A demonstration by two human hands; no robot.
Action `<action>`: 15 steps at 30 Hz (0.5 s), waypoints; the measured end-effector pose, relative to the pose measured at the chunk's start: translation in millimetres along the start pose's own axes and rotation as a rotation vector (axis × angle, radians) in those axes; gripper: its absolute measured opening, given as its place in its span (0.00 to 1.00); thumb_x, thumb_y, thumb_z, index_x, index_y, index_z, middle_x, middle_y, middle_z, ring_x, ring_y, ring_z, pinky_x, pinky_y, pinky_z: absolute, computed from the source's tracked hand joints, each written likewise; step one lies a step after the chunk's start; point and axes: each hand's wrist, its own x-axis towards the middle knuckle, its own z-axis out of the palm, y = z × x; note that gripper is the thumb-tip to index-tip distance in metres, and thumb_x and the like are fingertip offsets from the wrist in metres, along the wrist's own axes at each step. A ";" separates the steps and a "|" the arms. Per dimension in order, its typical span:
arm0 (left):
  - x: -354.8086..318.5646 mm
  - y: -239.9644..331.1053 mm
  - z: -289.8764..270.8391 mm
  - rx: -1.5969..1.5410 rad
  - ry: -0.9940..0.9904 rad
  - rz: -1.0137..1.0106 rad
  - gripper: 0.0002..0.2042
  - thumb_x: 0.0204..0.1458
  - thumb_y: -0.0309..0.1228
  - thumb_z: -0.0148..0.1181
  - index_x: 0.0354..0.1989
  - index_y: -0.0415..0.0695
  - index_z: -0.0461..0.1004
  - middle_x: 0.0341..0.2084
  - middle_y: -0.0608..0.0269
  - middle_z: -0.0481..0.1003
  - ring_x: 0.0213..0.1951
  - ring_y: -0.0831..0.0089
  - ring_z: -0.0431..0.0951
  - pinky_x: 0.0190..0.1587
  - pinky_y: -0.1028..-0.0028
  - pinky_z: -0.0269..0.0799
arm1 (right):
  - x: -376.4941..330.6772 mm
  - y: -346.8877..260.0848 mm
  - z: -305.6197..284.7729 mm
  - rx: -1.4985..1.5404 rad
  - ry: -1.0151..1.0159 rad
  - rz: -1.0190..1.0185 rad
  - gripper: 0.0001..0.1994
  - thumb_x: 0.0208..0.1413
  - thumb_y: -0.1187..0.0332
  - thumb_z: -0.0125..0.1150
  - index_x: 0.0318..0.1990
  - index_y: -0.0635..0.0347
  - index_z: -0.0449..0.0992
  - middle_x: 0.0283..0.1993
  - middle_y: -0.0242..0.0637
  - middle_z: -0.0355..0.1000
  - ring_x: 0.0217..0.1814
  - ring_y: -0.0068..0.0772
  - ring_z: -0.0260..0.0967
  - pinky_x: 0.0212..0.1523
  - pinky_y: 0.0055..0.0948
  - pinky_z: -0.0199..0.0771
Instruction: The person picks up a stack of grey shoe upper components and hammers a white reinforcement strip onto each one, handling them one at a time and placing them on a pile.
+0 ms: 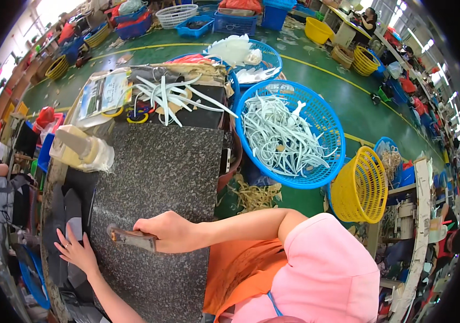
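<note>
My right hand (174, 231) is closed round what looks like a hammer (134, 239), with a worn brown-grey metal head. Its handle is mostly hidden in my fist. The tool is over a speckled dark stone slab (154, 177), close to its left side. My left hand (81, 254) lies with fingers spread on dark grey, flat, elongated pieces (72, 207) beside the slab's left edge. On the slab's far left corner stands a cream-coloured container (82, 149) with a brush-like or spout-like top.
Pale strips (166, 97) and yellow-handled scissors (137, 117) lie beyond the slab. A blue basket (336, 121) of pale strips stands to the right, near a yellow basket (360, 185). White pieces (235, 51) fill another basket farther back. Scraps (257, 195) litter the green floor.
</note>
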 end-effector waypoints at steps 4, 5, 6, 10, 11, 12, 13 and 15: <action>1.7 3.5 -22.0 -0.256 -0.218 -0.011 0.33 0.54 0.48 0.58 0.70 0.65 0.55 0.71 0.70 0.52 0.69 0.43 0.49 0.63 0.35 0.46 | 2.8 5.7 3.4 0.003 0.034 -0.021 0.09 0.53 0.69 0.62 0.40 0.60 0.72 0.23 0.41 0.70 0.26 0.45 0.73 0.27 0.37 0.70; -9.1 -2.4 -29.0 -0.357 -0.144 0.040 0.34 0.56 0.47 0.57 0.71 0.61 0.53 0.71 0.66 0.52 0.69 0.43 0.49 0.63 0.37 0.46 | 2.9 3.8 3.2 0.017 0.004 0.011 0.09 0.51 0.69 0.61 0.39 0.61 0.71 0.24 0.44 0.71 0.27 0.48 0.73 0.28 0.41 0.70; -20.2 -5.4 -37.7 -0.359 -0.143 0.041 0.34 0.56 0.47 0.57 0.71 0.61 0.53 0.71 0.66 0.52 0.69 0.43 0.49 0.63 0.37 0.46 | 2.1 4.3 0.2 0.022 -0.020 0.047 0.10 0.49 0.69 0.60 0.38 0.62 0.71 0.24 0.47 0.71 0.29 0.52 0.73 0.29 0.45 0.70; -99.7 -80.6 -85.7 0.188 0.194 -0.098 0.36 0.52 0.43 0.62 0.68 0.44 0.57 0.67 0.53 0.58 0.64 0.44 0.59 0.65 0.50 0.54 | -0.7 0.7 4.9 0.066 -0.069 0.005 0.09 0.49 0.70 0.60 0.37 0.61 0.71 0.24 0.47 0.71 0.29 0.52 0.73 0.29 0.45 0.70; -124.3 -90.7 -86.1 0.413 0.021 -0.269 0.36 0.52 0.45 0.62 0.68 0.44 0.58 0.65 0.52 0.60 0.63 0.46 0.61 0.62 0.52 0.57 | -2.4 3.3 6.1 0.053 -0.054 -0.009 0.09 0.49 0.70 0.60 0.37 0.60 0.71 0.24 0.46 0.72 0.29 0.52 0.73 0.29 0.45 0.71; -149.8 -98.8 -87.9 0.643 -0.161 -0.438 0.36 0.52 0.47 0.61 0.67 0.44 0.59 0.64 0.52 0.62 0.62 0.48 0.63 0.60 0.54 0.60 | -3.4 6.2 7.6 0.044 -0.044 -0.022 0.09 0.48 0.69 0.60 0.37 0.60 0.71 0.24 0.45 0.72 0.29 0.51 0.73 0.29 0.45 0.71; -189.2 -137.4 -78.7 0.540 -0.228 -0.419 0.36 0.50 0.43 0.64 0.67 0.42 0.59 0.63 0.50 0.62 0.62 0.48 0.63 0.62 0.55 0.60 | -1.7 1.2 11.6 0.041 -0.065 -0.033 0.08 0.49 0.69 0.60 0.36 0.59 0.72 0.24 0.45 0.72 0.29 0.51 0.73 0.29 0.44 0.71; -232.9 -165.4 -73.7 0.290 -0.219 -0.298 0.36 0.46 0.34 0.69 0.64 0.37 0.61 0.60 0.48 0.65 0.62 0.51 0.64 0.64 0.56 0.59 | 0.2 -4.4 5.6 -0.010 -0.173 -0.030 0.14 0.42 0.75 0.63 0.40 0.57 0.73 0.29 0.41 0.74 0.31 0.44 0.76 0.31 0.36 0.76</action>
